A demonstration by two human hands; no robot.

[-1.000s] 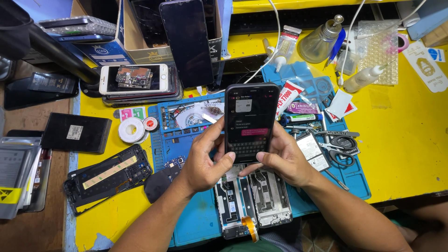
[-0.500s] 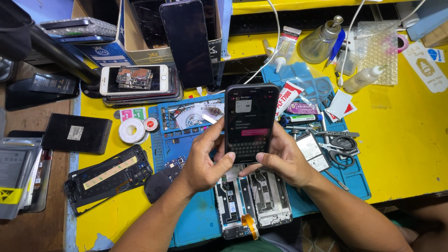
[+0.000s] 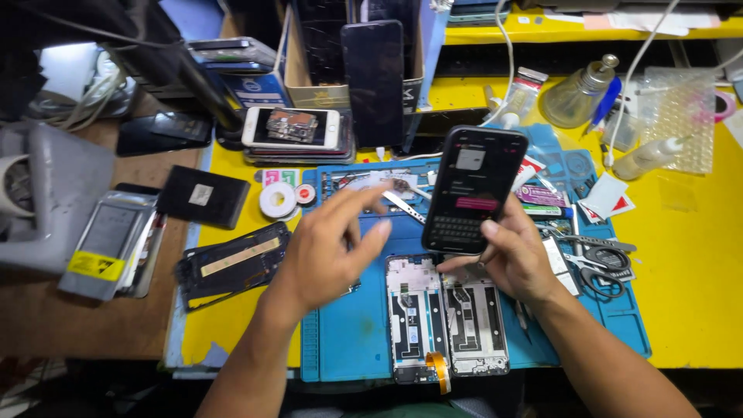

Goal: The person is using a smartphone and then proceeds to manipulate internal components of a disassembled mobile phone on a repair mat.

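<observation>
Your right hand (image 3: 517,259) grips the lit black phone (image 3: 474,189) upright above the blue mat (image 3: 352,333). Your left hand (image 3: 329,251) hovers at its 9 o'clock, fingers spread, holding nothing.

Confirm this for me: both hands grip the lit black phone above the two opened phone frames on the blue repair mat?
Not quite. In the head view only the right hand holds the lit black phone; the left hand is off it, fingers spread over the blue repair mat. The two opened phone frames do lie below the phone.
</observation>
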